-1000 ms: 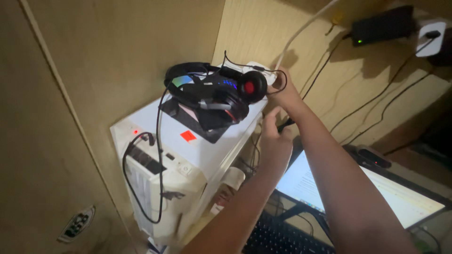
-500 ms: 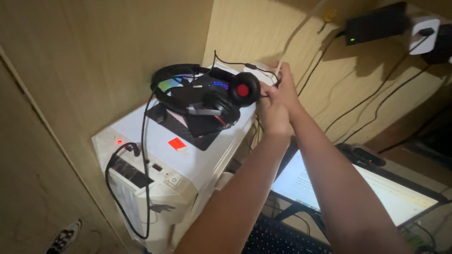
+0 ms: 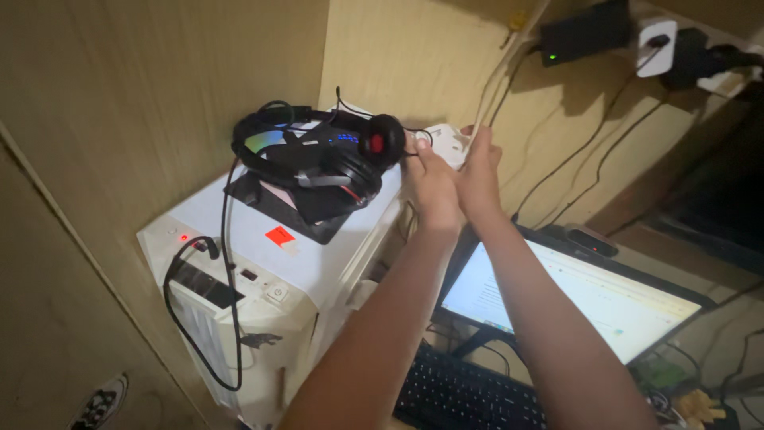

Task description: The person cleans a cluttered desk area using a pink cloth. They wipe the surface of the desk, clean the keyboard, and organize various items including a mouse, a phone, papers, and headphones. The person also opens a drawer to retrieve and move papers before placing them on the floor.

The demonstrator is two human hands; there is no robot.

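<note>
Left of both hands stands a white computer tower case (image 3: 263, 279), and a lit flat monitor (image 3: 589, 299) sits below and to the right of them. A black headset with red ear discs (image 3: 318, 155) lies on the tower, just left of the left hand (image 3: 434, 187). Both that hand and the right hand (image 3: 480, 179) are closed around a small white plastic power strip (image 3: 446, 143) at their fingertips, against the wooden wall.

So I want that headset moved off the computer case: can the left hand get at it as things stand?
Probably yes. The left hand is right beside the black headset lying on top of the white computer case, with nothing between them. It is busy, though, at the white power strip together with the right hand.
</note>
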